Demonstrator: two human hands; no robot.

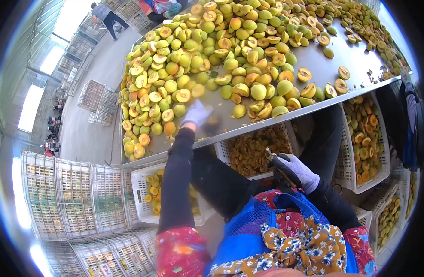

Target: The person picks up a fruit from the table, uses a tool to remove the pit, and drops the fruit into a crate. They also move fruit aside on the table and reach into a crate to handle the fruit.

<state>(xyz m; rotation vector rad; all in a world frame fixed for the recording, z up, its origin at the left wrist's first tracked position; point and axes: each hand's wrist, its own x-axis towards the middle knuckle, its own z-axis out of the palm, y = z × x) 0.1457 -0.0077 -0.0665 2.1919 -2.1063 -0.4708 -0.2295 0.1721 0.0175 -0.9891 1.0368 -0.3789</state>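
My left hand (198, 114), in a light purple glove, reaches over the metal table (225, 123) beside the heap of halved yellow-green stone fruit (175, 69). Its fingers are smeared by motion. A blurred fruit lies close to its fingertips. Nearer my body, my right hand (300, 173), in a grey-purple glove with a dark palm, is closed around a slim hand tool (269, 151) with a narrow tip. That hand is over my lap, in front of the table edge. Cut fruit halves with brown stones showing (304, 75) are scattered along the table's near side.
Below the table stand a white crate of small brownish pieces (253, 152), a crate of yellow fruit pieces (139, 184) and a crate of fruit halves (355, 180). Stacked crates (59, 194) rise at left. A person (109, 18) bends over in the background.
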